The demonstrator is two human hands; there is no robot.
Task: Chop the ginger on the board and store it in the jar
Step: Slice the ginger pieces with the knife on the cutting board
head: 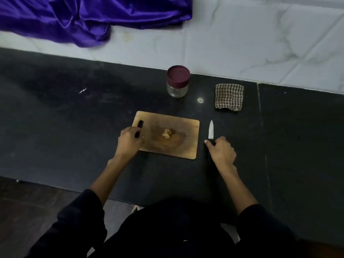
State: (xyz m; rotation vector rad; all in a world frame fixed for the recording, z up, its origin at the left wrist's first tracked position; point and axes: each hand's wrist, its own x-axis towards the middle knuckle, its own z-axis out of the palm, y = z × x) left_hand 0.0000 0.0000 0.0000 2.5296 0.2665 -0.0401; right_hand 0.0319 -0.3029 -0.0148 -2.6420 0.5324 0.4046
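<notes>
1. Ginger point(167, 134) sits whole mid-board, unchopped.
2. Left hand point(130, 141) rests curled on the chopping board point(186, 146) at its slot, likely steadying it.
3. Right hand point(221, 151) clasps the knife point(211, 131) beside the board.
4. The jar point(177, 84) waits lidded behind.

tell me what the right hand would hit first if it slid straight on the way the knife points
Probably nothing near: the right hand and knife point up the counter, between jar and checked cloth, toward the tiled wall. The cloth looks closest.
</notes>
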